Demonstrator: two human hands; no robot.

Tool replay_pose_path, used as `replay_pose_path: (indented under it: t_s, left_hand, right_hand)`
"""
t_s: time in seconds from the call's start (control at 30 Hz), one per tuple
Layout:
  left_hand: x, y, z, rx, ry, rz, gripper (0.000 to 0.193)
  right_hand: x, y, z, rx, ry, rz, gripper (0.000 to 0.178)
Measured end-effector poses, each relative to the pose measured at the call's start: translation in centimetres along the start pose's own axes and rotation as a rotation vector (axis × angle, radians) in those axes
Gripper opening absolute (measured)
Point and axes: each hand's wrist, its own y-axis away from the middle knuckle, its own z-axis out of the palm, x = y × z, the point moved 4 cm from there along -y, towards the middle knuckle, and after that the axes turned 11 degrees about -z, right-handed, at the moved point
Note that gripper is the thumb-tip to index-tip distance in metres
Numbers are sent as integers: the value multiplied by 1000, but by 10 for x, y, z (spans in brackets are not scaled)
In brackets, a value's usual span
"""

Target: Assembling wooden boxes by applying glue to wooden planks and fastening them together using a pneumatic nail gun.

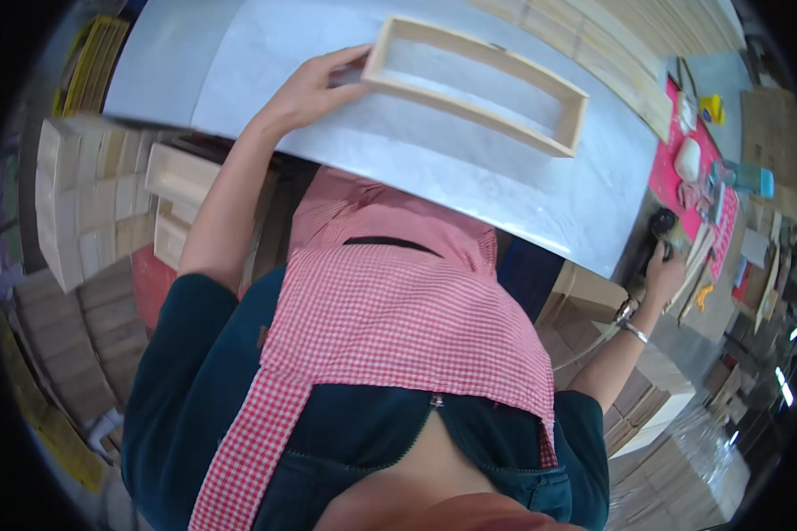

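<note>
A long, narrow rectangular frame of pale wood (474,108) is on the white marbled tabletop (266,62), and the tabletop shows through its middle. My left hand (314,88) grips the frame's left end between thumb and fingers. Off to the right, beyond the table's edge, my right hand (666,273) is closed around a dark tool (662,223) with a rounded black end. Its body is partly hidden by the fingers, and its exact kind does not show.
Pale wooden strips or panels (584,40) lie along the table's far side. Stacked wooden boxes (88,195) stand at left. A pink surface (669,164) at right carries a white bottle (687,160) and small items. Cartons (646,398) are stacked at lower right.
</note>
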Motion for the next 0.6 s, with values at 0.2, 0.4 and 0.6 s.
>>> replay_pose_path:
  t_s: [0.2,0.4,0.6]
  left_hand:
    - [-10,31,-14,261,192,-145,24]
    - [56,47,5,392,-163,114,12]
    - [105,16,87,291,-625,477,32]
  right_hand:
    - [-80,-92,-19,355,-517,-126,48]
    - [-64,-192,35,206,-163,144,67]
    - [-29,-235,82,93,-108,223,75]
